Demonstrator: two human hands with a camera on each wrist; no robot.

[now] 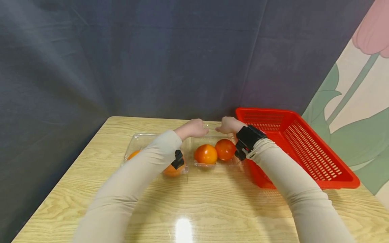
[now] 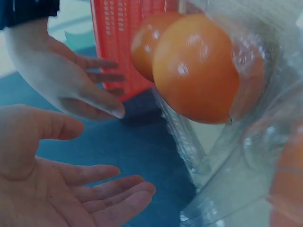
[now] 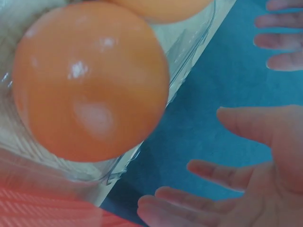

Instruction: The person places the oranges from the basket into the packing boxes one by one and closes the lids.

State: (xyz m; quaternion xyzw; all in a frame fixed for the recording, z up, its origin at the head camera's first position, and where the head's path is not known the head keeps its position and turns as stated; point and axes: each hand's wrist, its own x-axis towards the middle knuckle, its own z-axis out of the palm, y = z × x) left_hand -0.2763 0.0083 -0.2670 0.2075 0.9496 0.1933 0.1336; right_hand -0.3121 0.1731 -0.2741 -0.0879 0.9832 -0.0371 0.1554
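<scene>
My left hand (image 1: 194, 128) and right hand (image 1: 229, 125) are over the table's far edge, behind a clear plastic box (image 1: 199, 140). Inside it sit two round fruits, an orange one (image 1: 206, 154) and a redder one (image 1: 225, 149). Both wrist views show nothing held: the left palm (image 2: 61, 189) is turned up with fingers extended, and the right fingers (image 3: 218, 177) are spread from the thumb. Clear plastic shows between the hands in the head view. A second clear box (image 1: 143, 135), with orange fruits (image 1: 174, 171) in it, is partly hidden by the left sleeve.
To the right stands a red perforated basket (image 1: 313, 152), close to the right forearm. A dark cloth (image 1: 182, 60) hangs behind the wooden table (image 1: 197, 202). Flower-patterned material (image 1: 358, 111) is at the far right.
</scene>
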